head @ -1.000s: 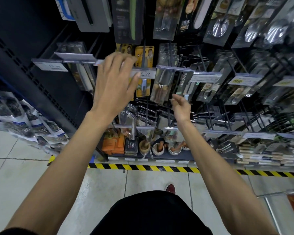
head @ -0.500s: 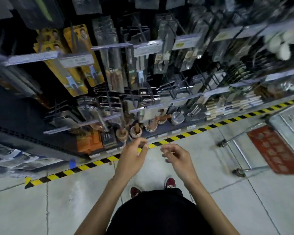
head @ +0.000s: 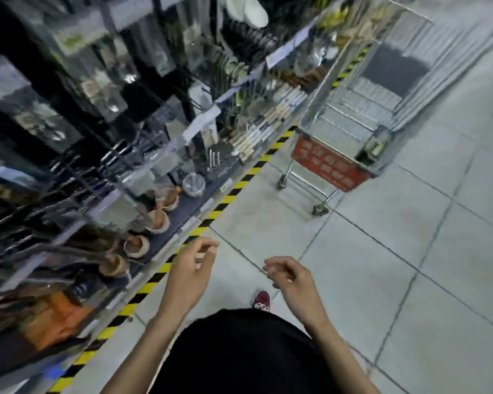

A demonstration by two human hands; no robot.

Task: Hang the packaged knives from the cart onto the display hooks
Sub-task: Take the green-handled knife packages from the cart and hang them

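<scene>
My left hand [head: 190, 270] and my right hand [head: 292, 280] hang low over the floor tiles, both empty with fingers loosely curled and apart. The wire shopping cart [head: 345, 120] with a red front panel stands at the upper right, well beyond both hands. A dark package [head: 372, 149] leans in its near corner; the picture is too blurred to tell what it is. The display rack [head: 103, 115] with hooks and hanging packaged utensils fills the left side, blurred by motion.
A yellow-and-black striped line [head: 219, 203] runs along the foot of the rack. Wooden mortars [head: 157, 220] and a metal bowl [head: 193, 184] sit on the bottom shelf. Grey floor tiles spread to the right. My red shoe [head: 262, 299] shows below my hands.
Both hands have dropped from the hooks down to waist height. The view has swung right, away from the rack, bringing the cart into sight.
</scene>
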